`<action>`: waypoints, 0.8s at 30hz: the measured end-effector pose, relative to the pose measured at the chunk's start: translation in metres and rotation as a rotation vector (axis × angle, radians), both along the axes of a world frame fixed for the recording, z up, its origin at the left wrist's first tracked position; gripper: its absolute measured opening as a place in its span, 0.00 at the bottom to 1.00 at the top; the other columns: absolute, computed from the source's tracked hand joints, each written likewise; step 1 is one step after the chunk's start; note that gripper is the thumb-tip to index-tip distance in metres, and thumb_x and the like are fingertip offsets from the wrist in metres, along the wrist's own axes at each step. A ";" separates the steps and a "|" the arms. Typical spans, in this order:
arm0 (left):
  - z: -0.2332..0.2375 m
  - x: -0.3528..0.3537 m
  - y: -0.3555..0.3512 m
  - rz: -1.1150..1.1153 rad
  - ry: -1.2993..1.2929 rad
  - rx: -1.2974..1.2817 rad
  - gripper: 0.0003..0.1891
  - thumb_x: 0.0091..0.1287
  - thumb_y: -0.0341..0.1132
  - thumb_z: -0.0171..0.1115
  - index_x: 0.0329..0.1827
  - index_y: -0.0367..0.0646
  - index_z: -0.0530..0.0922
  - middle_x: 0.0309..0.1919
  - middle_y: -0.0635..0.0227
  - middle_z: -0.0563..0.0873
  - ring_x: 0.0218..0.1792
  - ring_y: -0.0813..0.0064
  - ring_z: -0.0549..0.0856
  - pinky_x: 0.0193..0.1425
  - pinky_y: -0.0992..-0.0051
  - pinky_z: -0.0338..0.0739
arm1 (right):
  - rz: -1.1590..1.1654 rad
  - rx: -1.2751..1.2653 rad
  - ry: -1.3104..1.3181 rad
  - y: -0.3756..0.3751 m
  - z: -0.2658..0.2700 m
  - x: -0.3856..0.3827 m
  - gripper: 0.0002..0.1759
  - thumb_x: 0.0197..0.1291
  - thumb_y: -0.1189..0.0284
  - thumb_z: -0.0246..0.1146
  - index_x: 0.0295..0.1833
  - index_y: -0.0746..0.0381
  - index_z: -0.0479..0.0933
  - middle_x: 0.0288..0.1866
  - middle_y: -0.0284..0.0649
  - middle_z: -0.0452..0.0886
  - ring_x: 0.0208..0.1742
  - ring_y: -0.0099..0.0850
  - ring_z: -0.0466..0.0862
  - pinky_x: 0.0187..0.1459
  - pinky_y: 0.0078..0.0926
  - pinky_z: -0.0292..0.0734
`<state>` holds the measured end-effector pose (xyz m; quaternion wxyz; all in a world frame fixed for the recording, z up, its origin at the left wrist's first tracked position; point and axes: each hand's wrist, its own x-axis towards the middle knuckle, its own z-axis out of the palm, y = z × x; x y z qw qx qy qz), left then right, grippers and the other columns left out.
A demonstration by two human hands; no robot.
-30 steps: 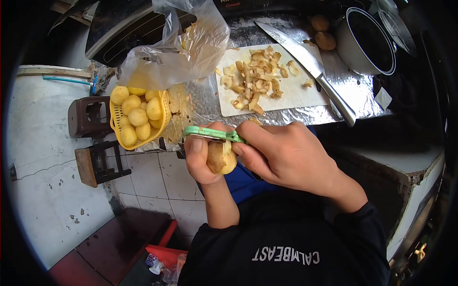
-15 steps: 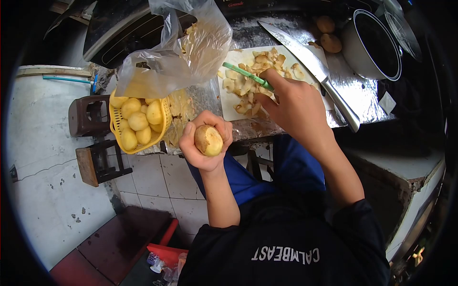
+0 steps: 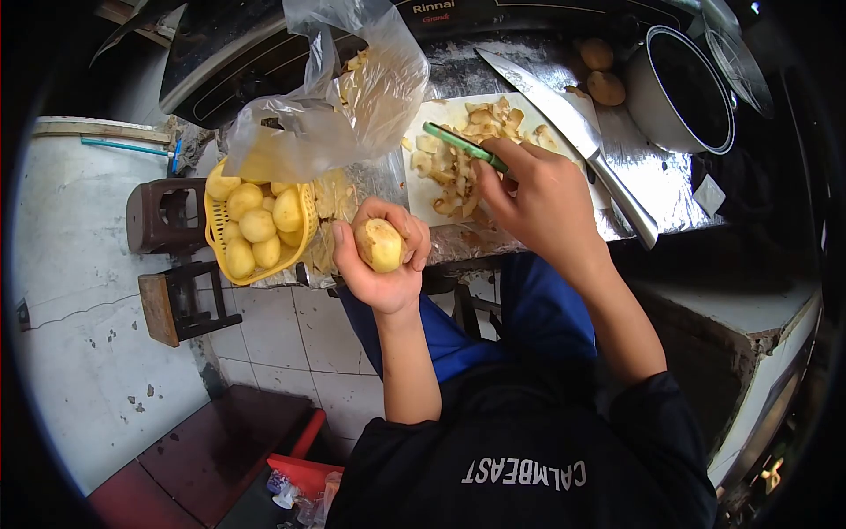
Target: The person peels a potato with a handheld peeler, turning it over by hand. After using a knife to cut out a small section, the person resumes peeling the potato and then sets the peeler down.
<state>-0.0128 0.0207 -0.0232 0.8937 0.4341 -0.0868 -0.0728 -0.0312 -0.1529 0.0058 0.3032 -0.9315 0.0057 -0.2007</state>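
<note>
A partly peeled potato (image 3: 381, 246) is held in my left hand (image 3: 388, 280), with the fingers wrapped round its far side. My right hand (image 3: 546, 198) grips a green peeler (image 3: 463, 145) over the white cutting board (image 3: 425, 204), apart from the potato. Potato peels (image 3: 460, 167) lie scattered on the board under the peeler. A large knife (image 3: 564, 119) rests across the board's right side, its handle toward me. Left of my left hand, a yellow basket (image 3: 310, 216) holds several peeled potatoes (image 3: 257, 226).
A clear plastic bag (image 3: 339, 123) with peels inside stands behind the basket. Two unpeeled potatoes (image 3: 605, 88) and a pot (image 3: 656, 106) sit at the back right. A small white packet (image 3: 708, 195) lies at right. Stools (image 3: 160, 307) stand on the left.
The potato in my left hand has turned and shows more peeled surface. My right hand with the peeler has shifted slightly toward me and to the right.
</note>
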 end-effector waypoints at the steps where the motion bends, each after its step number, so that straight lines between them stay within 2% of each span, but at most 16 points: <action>1: 0.000 0.000 0.001 -0.002 -0.004 -0.004 0.30 0.73 0.60 0.32 0.29 0.42 0.67 0.11 0.72 0.61 0.10 0.79 0.56 0.16 0.78 0.54 | -0.031 -0.018 0.088 -0.003 0.000 0.002 0.13 0.60 0.62 0.64 0.34 0.61 0.76 0.16 0.45 0.76 0.21 0.47 0.80 0.24 0.43 0.74; 3: -0.001 -0.001 0.003 0.014 -0.018 0.044 0.30 0.74 0.59 0.32 0.29 0.41 0.67 0.11 0.72 0.61 0.11 0.79 0.57 0.17 0.78 0.54 | -0.071 -0.051 0.192 -0.006 -0.002 0.003 0.16 0.58 0.60 0.66 0.31 0.61 0.74 0.15 0.47 0.77 0.20 0.48 0.81 0.23 0.44 0.74; 7: -0.003 -0.002 0.002 0.017 0.010 0.036 0.31 0.73 0.61 0.32 0.29 0.40 0.68 0.12 0.71 0.63 0.12 0.79 0.59 0.16 0.80 0.56 | -0.054 -0.049 0.164 -0.008 -0.004 0.001 0.17 0.57 0.58 0.67 0.31 0.62 0.74 0.15 0.47 0.77 0.20 0.48 0.81 0.23 0.43 0.75; 10: 0.002 -0.004 -0.002 0.049 0.019 0.064 0.29 0.74 0.58 0.32 0.29 0.41 0.68 0.11 0.72 0.62 0.10 0.79 0.57 0.16 0.78 0.54 | -0.058 -0.018 0.157 -0.008 -0.001 0.000 0.21 0.57 0.55 0.68 0.32 0.64 0.74 0.15 0.47 0.76 0.20 0.48 0.81 0.23 0.41 0.75; 13: 0.003 -0.005 -0.003 0.041 0.050 0.074 0.29 0.73 0.58 0.32 0.29 0.42 0.68 0.14 0.71 0.64 0.13 0.78 0.61 0.20 0.77 0.59 | 0.079 0.261 0.361 -0.001 0.021 -0.006 0.24 0.54 0.55 0.71 0.34 0.67 0.75 0.15 0.47 0.76 0.20 0.47 0.82 0.24 0.39 0.75; 14: 0.002 -0.005 -0.010 0.152 0.050 0.034 0.29 0.73 0.58 0.32 0.30 0.41 0.69 0.19 0.67 0.68 0.18 0.75 0.66 0.25 0.75 0.64 | 0.157 0.391 0.450 0.005 0.031 -0.013 0.24 0.53 0.56 0.73 0.35 0.68 0.75 0.16 0.47 0.77 0.21 0.46 0.82 0.24 0.38 0.76; 15: 0.001 -0.006 -0.016 0.260 0.051 -0.007 0.30 0.72 0.59 0.32 0.31 0.40 0.70 0.23 0.63 0.73 0.23 0.73 0.70 0.30 0.74 0.68 | 0.261 0.512 0.332 0.016 0.024 -0.022 0.26 0.52 0.58 0.74 0.42 0.69 0.77 0.21 0.49 0.80 0.25 0.46 0.85 0.29 0.36 0.79; 16: 0.001 -0.008 -0.019 0.260 0.052 -0.008 0.30 0.72 0.59 0.32 0.31 0.40 0.70 0.23 0.63 0.73 0.23 0.73 0.70 0.30 0.74 0.68 | 0.300 0.600 0.166 0.029 0.020 -0.029 0.29 0.52 0.59 0.74 0.50 0.70 0.76 0.31 0.52 0.83 0.33 0.46 0.86 0.37 0.34 0.81; 18: 0.004 -0.012 -0.025 0.213 0.022 -0.081 0.29 0.71 0.57 0.32 0.36 0.38 0.71 0.38 0.59 0.76 0.37 0.68 0.75 0.45 0.69 0.72 | 0.249 0.646 0.022 0.047 0.016 -0.032 0.29 0.51 0.61 0.74 0.53 0.70 0.76 0.40 0.52 0.84 0.41 0.46 0.86 0.44 0.34 0.81; 19: 0.001 -0.011 -0.031 0.304 -0.057 0.048 0.30 0.71 0.54 0.31 0.44 0.36 0.74 0.49 0.57 0.76 0.50 0.66 0.76 0.57 0.66 0.70 | 0.241 0.662 0.048 0.049 0.012 -0.034 0.33 0.51 0.64 0.76 0.61 0.66 0.76 0.41 0.46 0.85 0.39 0.32 0.86 0.43 0.28 0.79; 20: 0.001 -0.013 -0.033 0.304 -0.061 0.050 0.30 0.71 0.54 0.31 0.44 0.36 0.74 0.49 0.57 0.76 0.50 0.66 0.76 0.57 0.66 0.70 | 0.242 0.664 0.045 0.049 0.013 -0.034 0.33 0.51 0.64 0.76 0.61 0.66 0.76 0.41 0.46 0.85 0.39 0.32 0.86 0.43 0.28 0.79; 22: 0.005 -0.014 -0.036 0.341 -0.124 0.179 0.31 0.70 0.55 0.31 0.54 0.35 0.71 0.54 0.58 0.74 0.57 0.68 0.73 0.63 0.71 0.65 | 0.271 0.701 0.149 0.047 0.016 -0.036 0.32 0.51 0.65 0.76 0.60 0.66 0.76 0.42 0.45 0.84 0.41 0.32 0.85 0.43 0.27 0.78; 23: 0.012 -0.015 -0.033 0.191 -0.075 0.049 0.32 0.70 0.54 0.30 0.56 0.33 0.71 0.53 0.56 0.77 0.57 0.67 0.75 0.63 0.70 0.68 | 0.271 0.657 0.115 0.042 0.020 -0.036 0.29 0.50 0.67 0.76 0.58 0.66 0.78 0.42 0.44 0.84 0.42 0.33 0.85 0.44 0.27 0.78; 24: 0.019 -0.017 -0.027 0.191 -0.078 0.042 0.32 0.70 0.54 0.30 0.56 0.33 0.71 0.53 0.56 0.77 0.57 0.67 0.75 0.63 0.70 0.68 | 0.272 0.650 0.113 0.038 0.021 -0.035 0.29 0.50 0.67 0.76 0.58 0.66 0.78 0.42 0.44 0.84 0.42 0.33 0.85 0.44 0.27 0.78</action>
